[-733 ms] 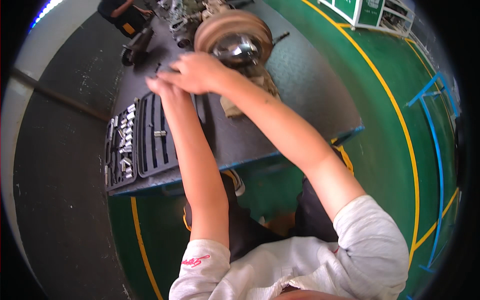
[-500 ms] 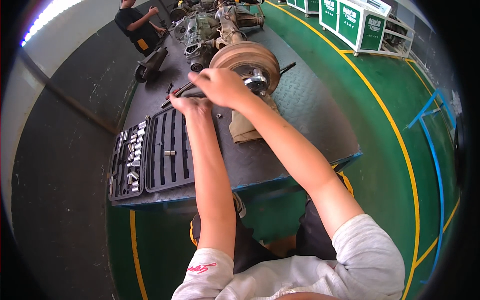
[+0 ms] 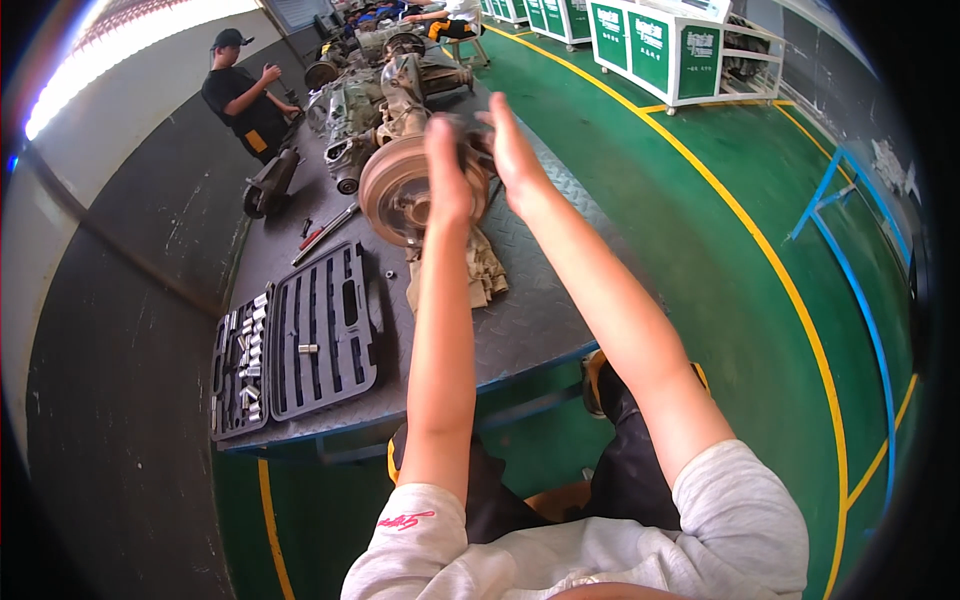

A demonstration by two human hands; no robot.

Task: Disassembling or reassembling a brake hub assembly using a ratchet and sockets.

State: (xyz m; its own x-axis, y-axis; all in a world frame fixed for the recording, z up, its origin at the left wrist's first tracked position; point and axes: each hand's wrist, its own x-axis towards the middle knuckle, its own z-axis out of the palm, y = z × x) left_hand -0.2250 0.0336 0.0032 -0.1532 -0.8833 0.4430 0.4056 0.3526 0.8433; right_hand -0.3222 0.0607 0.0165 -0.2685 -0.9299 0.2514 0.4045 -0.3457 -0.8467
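Note:
Both hands are at the brake drum (image 3: 391,191), motion-blurred, on either side of a dark shape (image 3: 464,138) that I cannot make out. My left hand (image 3: 447,165) covers part of the drum; my right hand (image 3: 510,150) is just right of it, fingers raised. Their grip is unclear. A tan cloth (image 3: 480,275) lies beneath the drum. Long tools (image 3: 324,235), one red-handled, and a small nut (image 3: 390,274) rest to the left. Nearer me is an open socket case (image 3: 320,380) with loose sockets (image 3: 252,355).
Greasy metal housings (image 3: 345,120) stand along the steel table (image 3: 530,320). A person (image 3: 240,110) works at its far left; another (image 3: 450,25) sits farther back. Green-and-white cabinets (image 3: 655,55) and a blue metal frame (image 3: 830,190) stand at the right, a dark wall (image 3: 90,380) at the left.
Both hands have moved rightward and forward, from above the socket case and long tools to the drum. The long tools now lie uncovered on the table. The view has shifted too.

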